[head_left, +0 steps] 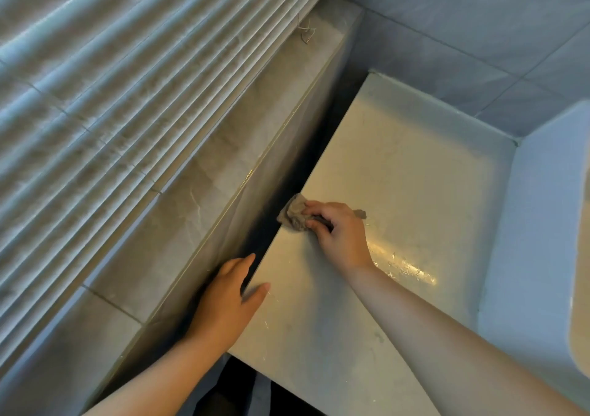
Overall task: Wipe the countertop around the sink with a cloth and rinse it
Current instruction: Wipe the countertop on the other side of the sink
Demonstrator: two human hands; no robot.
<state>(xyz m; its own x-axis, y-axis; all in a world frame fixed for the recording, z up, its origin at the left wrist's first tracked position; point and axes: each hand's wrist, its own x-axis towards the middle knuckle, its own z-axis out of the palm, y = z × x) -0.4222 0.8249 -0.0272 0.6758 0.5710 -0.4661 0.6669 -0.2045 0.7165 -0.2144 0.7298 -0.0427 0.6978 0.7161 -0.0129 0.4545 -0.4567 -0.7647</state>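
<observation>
The right hand was closed on the crumpled cloth, pressing it on the countertop near its left edge. The left hand lay open, fingers apart, on that edge beside the tiled ledge.

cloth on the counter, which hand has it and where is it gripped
The right hand holds the bunched cloth near its middle, fingers pressing it onto the countertop. The left hand holds nothing, resting at the counter edge.

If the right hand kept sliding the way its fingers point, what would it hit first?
Probably the tiled ledge wall beside the countertop. The right hand presses the cloth at the counter's left edge, fingers aimed at that dark junction; depth there is unclear.
</observation>
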